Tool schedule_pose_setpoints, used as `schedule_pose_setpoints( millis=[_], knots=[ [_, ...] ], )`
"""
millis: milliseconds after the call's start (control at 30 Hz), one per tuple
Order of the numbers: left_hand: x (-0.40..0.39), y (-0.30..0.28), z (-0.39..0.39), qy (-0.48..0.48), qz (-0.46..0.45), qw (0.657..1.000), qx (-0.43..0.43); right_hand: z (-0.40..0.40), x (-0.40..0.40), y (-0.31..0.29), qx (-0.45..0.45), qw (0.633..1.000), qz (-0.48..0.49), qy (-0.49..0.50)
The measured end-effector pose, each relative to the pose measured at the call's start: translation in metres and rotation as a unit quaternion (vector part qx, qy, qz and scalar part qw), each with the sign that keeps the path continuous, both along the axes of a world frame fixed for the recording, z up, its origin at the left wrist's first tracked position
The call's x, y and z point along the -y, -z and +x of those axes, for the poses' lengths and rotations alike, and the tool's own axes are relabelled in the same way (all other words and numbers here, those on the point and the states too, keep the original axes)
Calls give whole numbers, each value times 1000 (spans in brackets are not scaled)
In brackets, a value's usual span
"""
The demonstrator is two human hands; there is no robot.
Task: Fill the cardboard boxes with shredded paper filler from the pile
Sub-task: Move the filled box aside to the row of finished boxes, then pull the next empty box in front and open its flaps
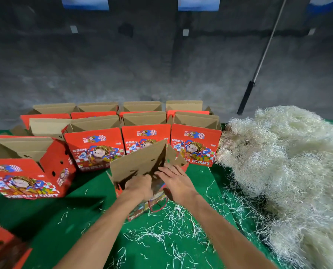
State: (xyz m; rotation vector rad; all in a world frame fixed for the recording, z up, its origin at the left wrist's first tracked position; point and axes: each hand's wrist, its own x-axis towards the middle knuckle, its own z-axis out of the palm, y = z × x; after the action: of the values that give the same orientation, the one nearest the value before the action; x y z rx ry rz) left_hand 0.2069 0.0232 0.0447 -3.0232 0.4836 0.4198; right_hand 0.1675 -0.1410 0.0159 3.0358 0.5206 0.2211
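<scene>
Brown cardboard flaps are rising from the box (142, 167) we are holding on the green mat (95, 220): left hand (140, 186) gripping its edge, right hand (176, 181) lying flat-fingered inside; shredded paper pile (289, 171) sitting just right.

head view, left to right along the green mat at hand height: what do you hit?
Red fruit box lying tilted → left hand on the half-folded box → right hand on the same box → loose shreds on the green mat → shredded paper pile.
</scene>
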Motion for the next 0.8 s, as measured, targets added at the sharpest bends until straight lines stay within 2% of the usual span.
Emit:
schedule_pose_setpoints(
  millis=[133, 200, 267, 333, 467, 533, 633, 800],
  knots=[
    [10, -17, -25, 6, -25, 997, -77, -26, 18, -4, -4, 1000, 5, 22],
    [20, -29, -34, 16, -33, 991, -127, -43, 22, -10, -42, 998, 14, 41],
    [38, -38, -43, 24, -72, 981, -180, -62, 29, -13, -64, 997, 19, 42],
    [58, -43, -54, 14, -125, 967, -222, -81, 42, -15, -47, 998, 37, 32],
    [108, -43, -75, -17, -221, 938, -266, -123, 70, -22, -50, 998, 32, 32],
    [135, -39, -90, -12, -218, 934, -284, -144, 83, -25, -50, 998, 26, 34],
    [168, -24, -113, 31, -205, 942, -263, -172, 104, -27, -38, 997, 61, 32],
    [189, 22, -133, -2, -227, 912, -342, -206, 132, -20, 3, 992, 118, 39]
  ],
)
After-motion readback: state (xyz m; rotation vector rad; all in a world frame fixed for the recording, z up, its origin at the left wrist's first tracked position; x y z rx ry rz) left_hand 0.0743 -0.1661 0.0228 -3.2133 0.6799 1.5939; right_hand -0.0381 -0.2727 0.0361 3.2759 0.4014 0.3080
